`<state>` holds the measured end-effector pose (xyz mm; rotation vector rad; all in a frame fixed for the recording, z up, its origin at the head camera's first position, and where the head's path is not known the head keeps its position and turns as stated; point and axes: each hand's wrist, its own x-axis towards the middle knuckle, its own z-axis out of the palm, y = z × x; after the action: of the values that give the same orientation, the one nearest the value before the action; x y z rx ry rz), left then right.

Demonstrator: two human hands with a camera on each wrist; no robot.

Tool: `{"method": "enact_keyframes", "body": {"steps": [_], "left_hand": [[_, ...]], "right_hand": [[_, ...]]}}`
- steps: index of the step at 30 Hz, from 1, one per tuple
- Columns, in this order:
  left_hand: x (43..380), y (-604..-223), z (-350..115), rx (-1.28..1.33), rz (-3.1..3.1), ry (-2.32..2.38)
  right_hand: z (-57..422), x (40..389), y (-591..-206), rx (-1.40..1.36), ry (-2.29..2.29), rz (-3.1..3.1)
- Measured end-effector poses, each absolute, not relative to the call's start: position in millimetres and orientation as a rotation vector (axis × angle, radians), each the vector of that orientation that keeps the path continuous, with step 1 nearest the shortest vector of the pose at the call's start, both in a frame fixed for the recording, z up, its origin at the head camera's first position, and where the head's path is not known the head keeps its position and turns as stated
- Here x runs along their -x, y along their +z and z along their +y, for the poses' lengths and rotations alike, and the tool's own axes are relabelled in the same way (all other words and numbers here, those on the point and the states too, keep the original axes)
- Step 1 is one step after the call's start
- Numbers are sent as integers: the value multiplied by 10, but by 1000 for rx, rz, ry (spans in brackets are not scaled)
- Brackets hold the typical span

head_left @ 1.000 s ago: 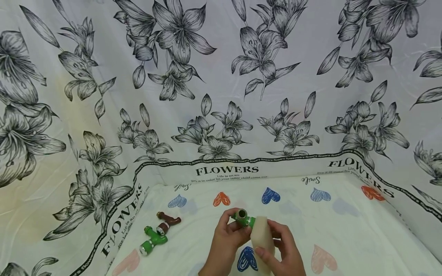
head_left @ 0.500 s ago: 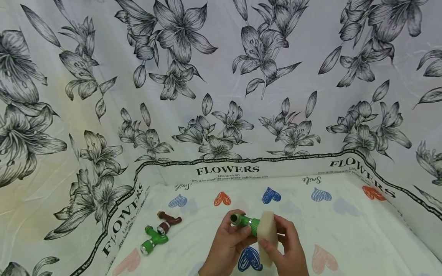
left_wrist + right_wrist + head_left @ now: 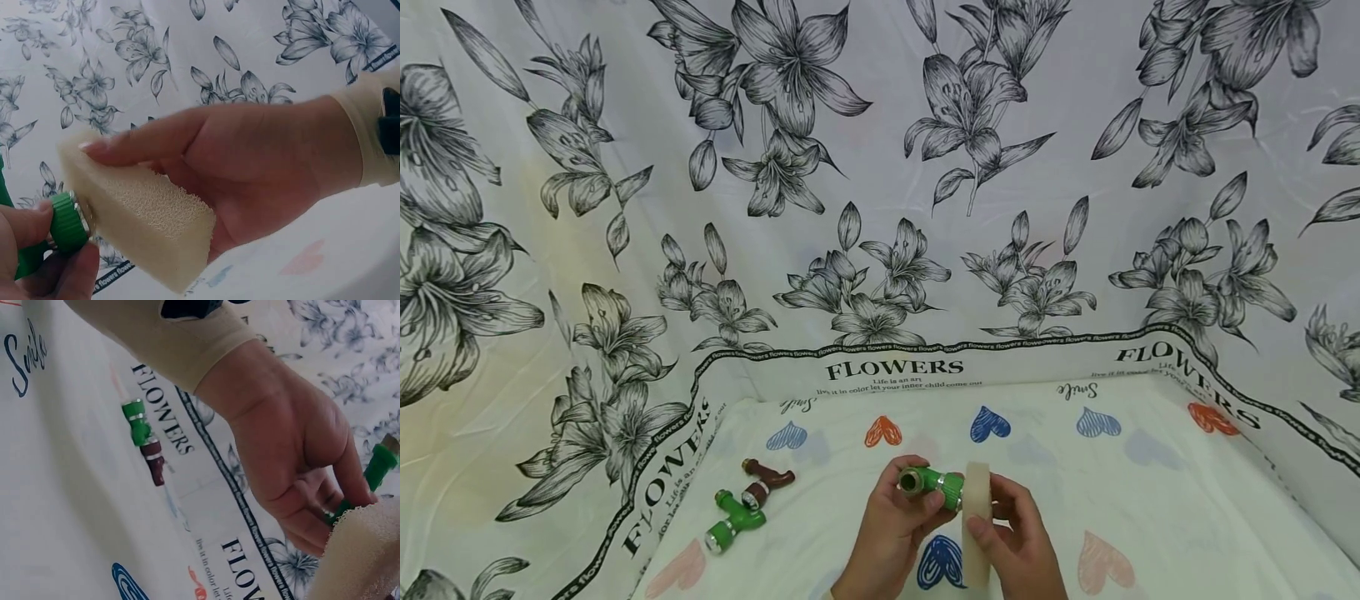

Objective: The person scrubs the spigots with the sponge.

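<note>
My left hand (image 3: 887,529) grips a green plastic faucet (image 3: 951,487) with a silver ring and an open threaded inlet facing left. In my right hand (image 3: 1028,542) is a thick beige sponge (image 3: 977,533), held upright with the thumb on its near side. The sponge touches the faucet's silver-rimmed end, as the left wrist view shows with the green ribbed collar (image 3: 69,222) against the sponge block (image 3: 137,215). Part of the faucet's body is hidden by the left fingers. The right fingertips lie behind the sponge.
Another green faucet (image 3: 733,521) lies on the white heart-patterned cloth (image 3: 820,500) at the left. Touching or close to it is a maroon faucet (image 3: 765,483). A flower-printed curtain (image 3: 880,275) rises behind and at both sides.
The faucet has turned, its open inlet now further left and more of its collar showing. The sponge has shifted right and stands nearly edge-on. Both faucets on the cloth stay put.
</note>
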<state>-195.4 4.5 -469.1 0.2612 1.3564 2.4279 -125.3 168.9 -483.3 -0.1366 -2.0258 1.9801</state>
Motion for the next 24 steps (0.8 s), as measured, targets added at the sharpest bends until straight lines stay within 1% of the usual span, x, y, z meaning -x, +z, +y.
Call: {"method": "enact_keyframes", "body": {"steps": [9, 17, 24], "left_hand": [[2022, -4728, 67, -130, 1466, 2421], [1973, -4726, 50, -180, 1397, 2414], [1915, -4712, 45, -259, 1342, 2405]], "right_hand": [[1626, 1192, -4816, -33, 1718, -2054], [1686, 1273, -4849, 85, 1754, -2120], [1814, 1377, -4909, 206, 1932, -2069]]}}
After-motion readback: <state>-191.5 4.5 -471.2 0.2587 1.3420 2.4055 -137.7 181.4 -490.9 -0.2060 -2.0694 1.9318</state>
